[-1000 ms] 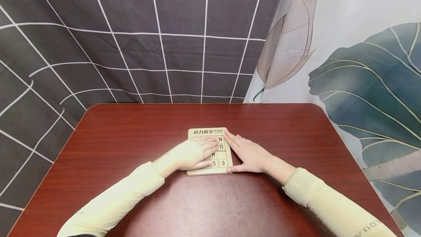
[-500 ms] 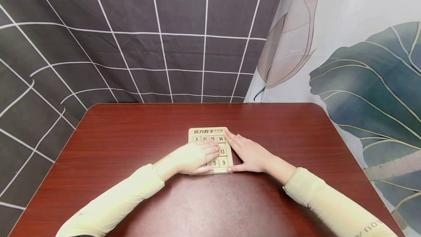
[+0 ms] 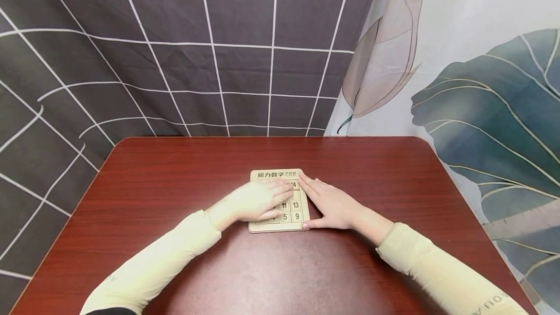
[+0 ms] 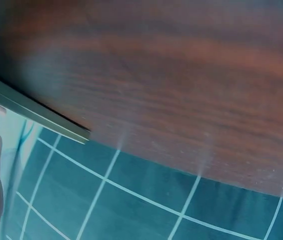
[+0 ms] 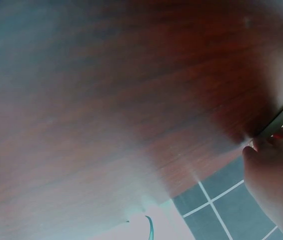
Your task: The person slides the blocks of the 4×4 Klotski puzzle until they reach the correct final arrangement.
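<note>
Left hand (image 3: pixel 261 201) lay straight-fingered over pale rectangular wood-look number puzzle (image 3: pixel 280 228); right hand (image 3: pixel 336 206), fingers extended, braced edge. Uneven push risked skidding puzzle across red-brown wood-grain bench (image 3: pixel 280 266).

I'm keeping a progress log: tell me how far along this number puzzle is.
Done: numbered tiles already sit in the board. In hand: the left hand lies over the tiles, while the right hand rests against the board's right edge. Left: tile 14 is in the top row, tile 5 and tile 9 in the bottom, so sorting looks unfinished; covered tiles can't be read.
</note>
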The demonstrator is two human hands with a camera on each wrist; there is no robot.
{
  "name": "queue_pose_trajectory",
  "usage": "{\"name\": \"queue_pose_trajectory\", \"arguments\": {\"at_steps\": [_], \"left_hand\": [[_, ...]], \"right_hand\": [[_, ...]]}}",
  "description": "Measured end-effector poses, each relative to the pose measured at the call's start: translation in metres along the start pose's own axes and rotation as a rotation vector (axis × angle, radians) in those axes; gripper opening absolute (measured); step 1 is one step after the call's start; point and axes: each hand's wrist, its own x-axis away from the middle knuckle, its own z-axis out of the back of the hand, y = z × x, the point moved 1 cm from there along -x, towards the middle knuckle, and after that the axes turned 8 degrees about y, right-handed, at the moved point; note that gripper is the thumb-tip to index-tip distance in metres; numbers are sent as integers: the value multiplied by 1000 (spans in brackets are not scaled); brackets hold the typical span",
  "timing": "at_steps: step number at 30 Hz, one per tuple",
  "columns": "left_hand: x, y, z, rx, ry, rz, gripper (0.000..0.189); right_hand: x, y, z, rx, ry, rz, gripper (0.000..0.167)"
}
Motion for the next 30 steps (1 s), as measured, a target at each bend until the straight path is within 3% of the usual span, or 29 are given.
{"name": "queue_pose_trajectory", "arguments": {"at_steps": [6, 14, 25, 30], "left_hand": [[-4, -12, -4, 37, -25, 74, 58], [-5, -13, -4, 45, -51, 82, 58], [0, 1, 0, -49, 2, -33, 55], [2, 1, -2, -58, -5, -32, 58]], "right_hand": [[0, -1, 0, 0, -5, -7, 114], [0, -3, 0, 8, 12, 11, 112], [-1, -5, 2, 4, 9, 12, 113], [0, -5, 6, 1, 11, 7, 113]]}}
